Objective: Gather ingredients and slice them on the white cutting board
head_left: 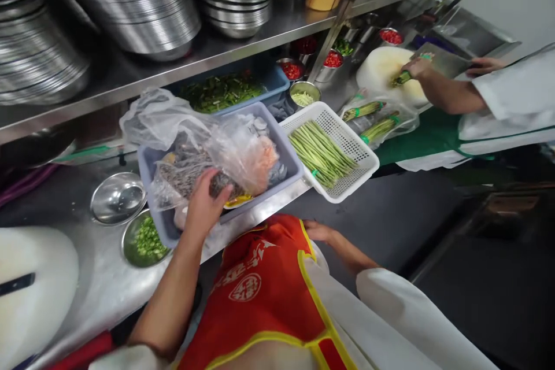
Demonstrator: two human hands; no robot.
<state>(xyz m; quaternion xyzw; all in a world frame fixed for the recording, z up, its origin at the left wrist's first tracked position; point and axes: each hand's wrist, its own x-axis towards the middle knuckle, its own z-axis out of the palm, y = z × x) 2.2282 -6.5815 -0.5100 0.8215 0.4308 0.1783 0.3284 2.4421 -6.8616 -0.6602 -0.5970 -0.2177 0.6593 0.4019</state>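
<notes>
My left hand point(203, 201) reaches into a lavender-grey plastic bin point(284, 153), thumb and fingers apart and curved over a clear plastic bag of dark, speckled food point(180, 176). It touches the bag; no firm grip shows. More clear plastic point(156, 118) is bunched at the bin's back. Pinkish-orange food point(263, 163) in plastic lies on the right side, among grey pieces. Something yellow point(238, 200) shows by my thumb. My right hand point(317, 230) is low beside my red apron point(255, 277), its fingertips hidden at the apron's edge.
A white basket point(366, 165) of green stalks point(321, 153) adjoins the bin. Metal bowls point(119, 199), one with chopped greens point(150, 241), stand left, near a white chopping board point(39, 300). Steel bowls point(147, 11) fill the shelf above. A co-worker's hand point(418, 67) holds greens on another board point(377, 72).
</notes>
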